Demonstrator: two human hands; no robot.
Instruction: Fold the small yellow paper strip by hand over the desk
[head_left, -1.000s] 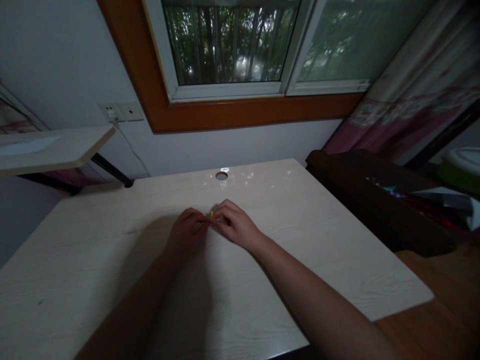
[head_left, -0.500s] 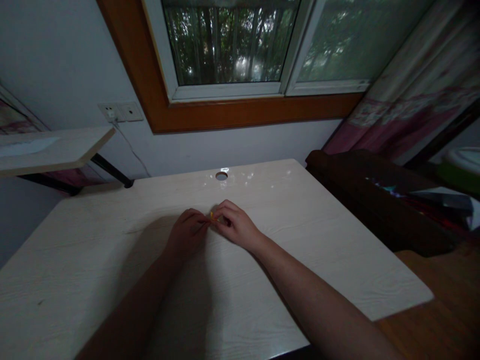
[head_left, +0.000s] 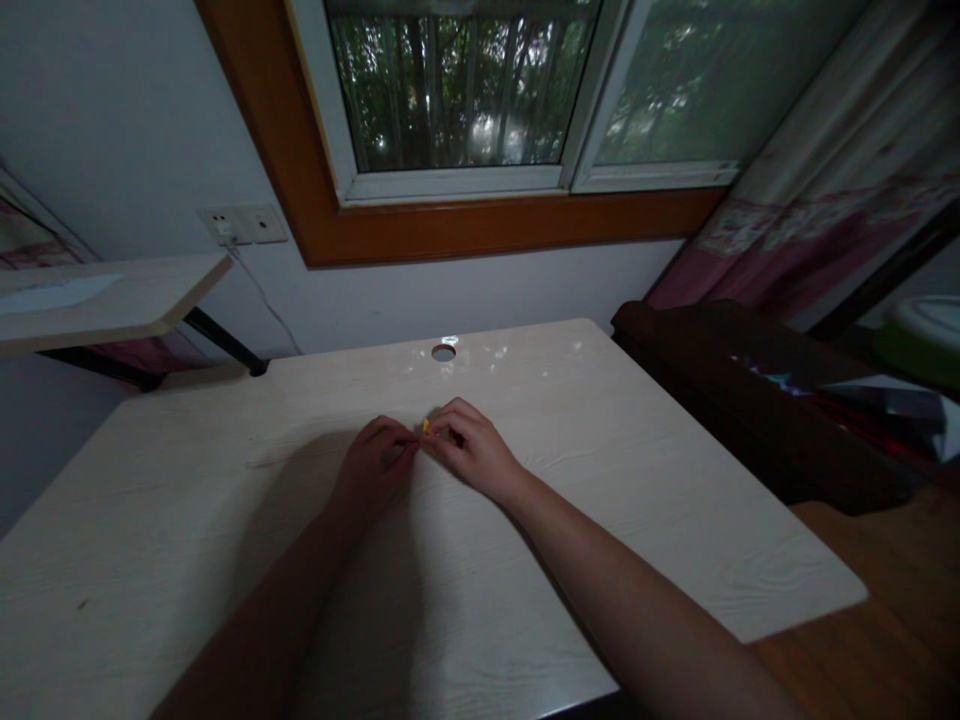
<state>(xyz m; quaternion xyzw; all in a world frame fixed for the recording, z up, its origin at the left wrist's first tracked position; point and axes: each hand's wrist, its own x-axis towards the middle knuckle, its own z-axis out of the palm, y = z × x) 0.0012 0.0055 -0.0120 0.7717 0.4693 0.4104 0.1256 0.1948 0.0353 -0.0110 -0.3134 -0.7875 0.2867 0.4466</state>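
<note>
My left hand [head_left: 377, 466] and my right hand [head_left: 474, 449] rest side by side on the pale wooden desk [head_left: 187, 520], fingertips meeting near its middle. Both have curled, pinched fingers closed on a tiny yellow object [head_left: 426, 427] that peeks out between them. Most of that object is hidden by the fingers, and the dim light keeps me from naming it. Both forearms reach in from the bottom edge.
A round cable hole [head_left: 443, 352] sits near the desk's far edge, below a window. A second light tabletop [head_left: 112, 295] stands at the left, with a wall socket [head_left: 241, 224] and cable behind. Dark wooden furniture [head_left: 750, 400] and a curtain border the right side.
Almost nothing differs; the fingertips shifted slightly around the yellow object while both hands stayed in place.
</note>
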